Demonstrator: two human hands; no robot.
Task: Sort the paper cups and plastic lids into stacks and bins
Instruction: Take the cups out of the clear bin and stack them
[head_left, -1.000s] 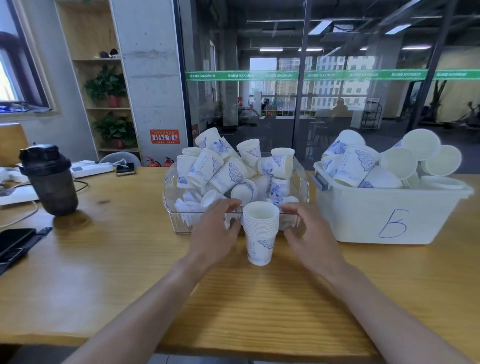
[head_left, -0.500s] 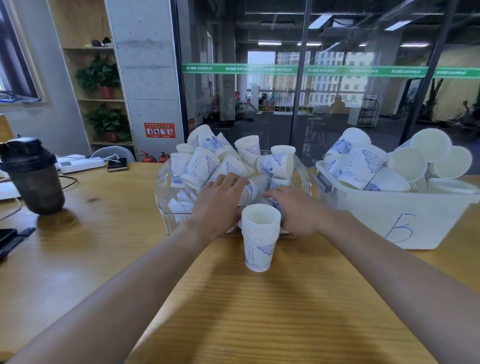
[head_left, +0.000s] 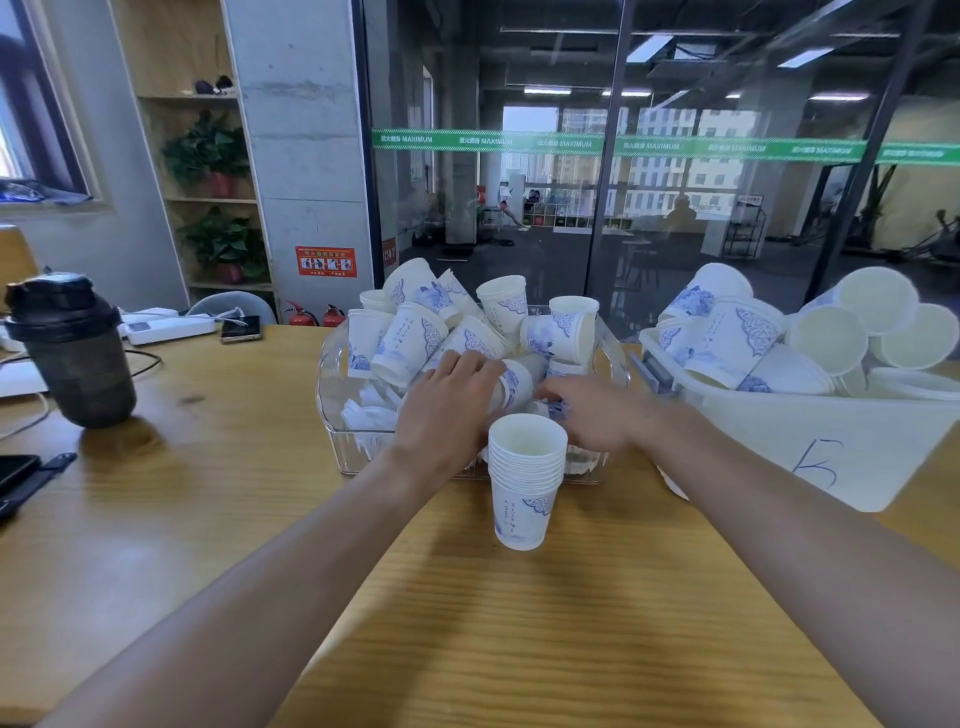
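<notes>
Both hands (head_left: 519, 410) hold cups in the clear bin (head_left: 332, 395) (right grip unclear); an arm could knock the cup stack (head_left: 525, 483) over.

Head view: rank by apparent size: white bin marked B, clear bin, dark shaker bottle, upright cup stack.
1. White bin marked B, cut off at the frame edge
2. Clear bin, close to it in apparent size
3. Dark shaker bottle
4. Upright cup stack, nearer the camera

Both forearms are bare to the frame edge, with no sleeves showing. The left hand (head_left: 447, 410) and right hand (head_left: 597, 415) wear no gloves.
</notes>
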